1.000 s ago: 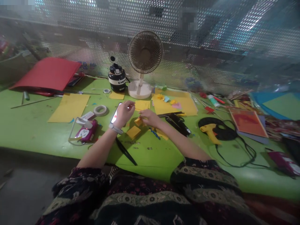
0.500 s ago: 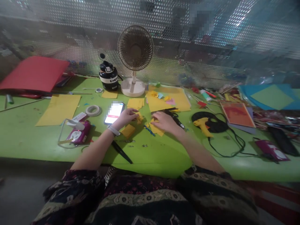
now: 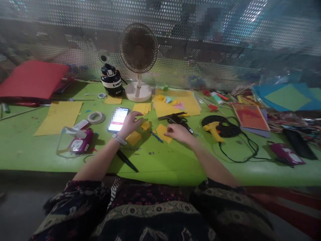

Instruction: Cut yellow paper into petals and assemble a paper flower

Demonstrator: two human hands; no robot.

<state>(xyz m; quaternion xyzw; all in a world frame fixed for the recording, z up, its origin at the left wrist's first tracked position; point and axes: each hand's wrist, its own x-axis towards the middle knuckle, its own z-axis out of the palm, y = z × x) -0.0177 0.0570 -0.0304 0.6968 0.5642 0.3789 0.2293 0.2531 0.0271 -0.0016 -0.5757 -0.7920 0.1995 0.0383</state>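
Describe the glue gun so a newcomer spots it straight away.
On the green table, look right from the tall fan, past the right hand. On a round black mat lies the glue gun: yellow like the nearby paper, but pistol-shaped and corded.

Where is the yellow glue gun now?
In the head view, the yellow glue gun lies right of the right hand, on the round black mat.

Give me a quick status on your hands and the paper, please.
Left hand near small yellow piece, phone alongside; right hand at yellow sheet, grip unclear; blue item between hands.
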